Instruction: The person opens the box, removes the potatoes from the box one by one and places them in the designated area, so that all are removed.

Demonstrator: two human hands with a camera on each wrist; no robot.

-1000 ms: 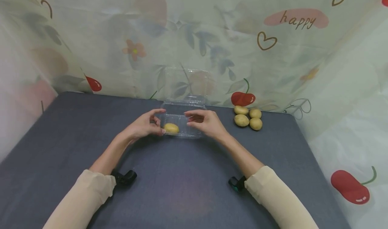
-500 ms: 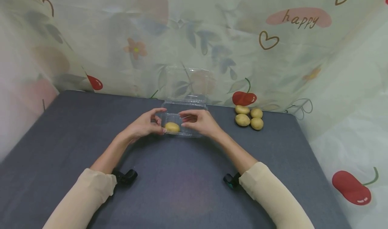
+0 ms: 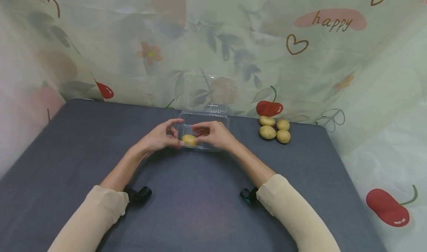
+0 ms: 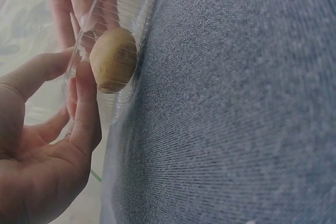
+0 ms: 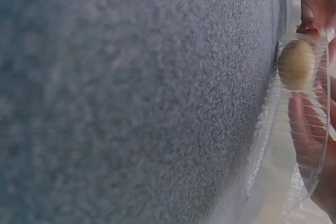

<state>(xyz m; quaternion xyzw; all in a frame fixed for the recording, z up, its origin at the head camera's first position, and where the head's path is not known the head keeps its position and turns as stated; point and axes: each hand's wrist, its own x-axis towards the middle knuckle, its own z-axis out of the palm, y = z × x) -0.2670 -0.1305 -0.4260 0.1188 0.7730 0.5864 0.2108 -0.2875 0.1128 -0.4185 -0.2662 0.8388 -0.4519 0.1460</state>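
From the head view, the backdrop cloth [image 3: 233, 40] reads "happy" in brown script. A clear plastic clamshell box [image 3: 213, 116], lid up, sits on the grey table [image 3: 83, 141] with one yellow potato [image 3: 188, 139] inside. The left hand [image 3: 159, 138] pinches the box's near-left wall; the right hand [image 3: 213, 134] curls its fingers over the potato. Four potatoes [image 3: 275, 129] lie to the right.

Left wrist view: the thumb [image 4: 86, 108] presses the wall beside the smooth, oval potato [image 4: 113, 59].

Right wrist view: the fingers [image 5: 312, 124] show through ribbed plastic near the potato [image 5: 296, 64]; whether they grip it, I cannot tell.

Potato [image 3: 188, 139] in the clamshell box [image 3: 213, 115] (four potatoes [image 3: 275, 129] right).

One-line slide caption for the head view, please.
Both hands, left hand and right hand, meet at one potato in a clear clamshell box; four potatoes wait nearby.
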